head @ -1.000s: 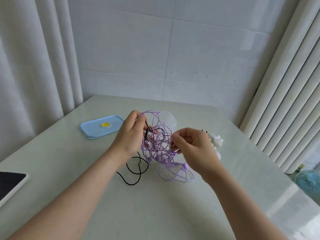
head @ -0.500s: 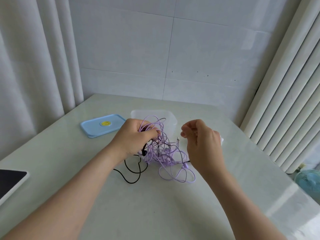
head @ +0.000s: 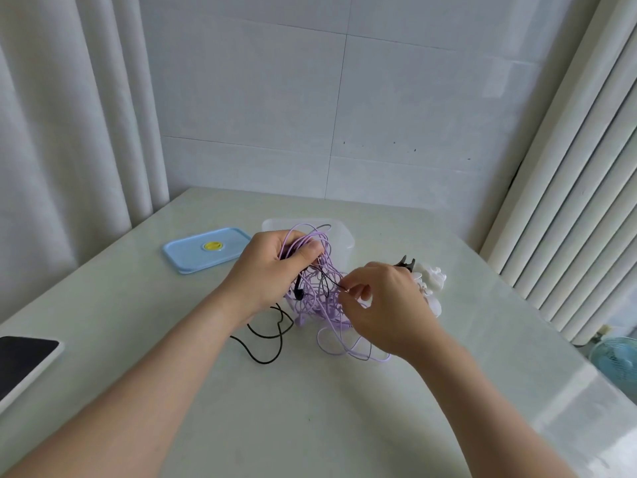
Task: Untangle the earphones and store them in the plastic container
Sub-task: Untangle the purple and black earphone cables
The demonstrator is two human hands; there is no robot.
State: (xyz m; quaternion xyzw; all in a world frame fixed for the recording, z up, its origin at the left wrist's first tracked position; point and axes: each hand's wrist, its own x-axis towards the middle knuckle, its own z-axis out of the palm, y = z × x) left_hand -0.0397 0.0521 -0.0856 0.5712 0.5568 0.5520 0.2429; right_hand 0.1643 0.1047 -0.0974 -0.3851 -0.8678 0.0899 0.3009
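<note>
two hands meet at mid-frame: left hand (head: pixel 272 267) grips the top of the purple-and-black earphone tangle (head: pixel 322 307), right hand (head: pixel 386 305) pinches a black strand. just behind stands the clear plastic container (head: pixel 344 232), blue lid (head: pixel 206 248) off at its left. cords look knotted; storing all remains.

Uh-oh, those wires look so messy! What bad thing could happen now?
The right hand pinches the thin black earphone cable where it threads through the tangled purple earphone cable; a hard tug could tighten the knots. The left hand grips the bunch just in front of the clear plastic container, so a jerk might knock it.
</note>
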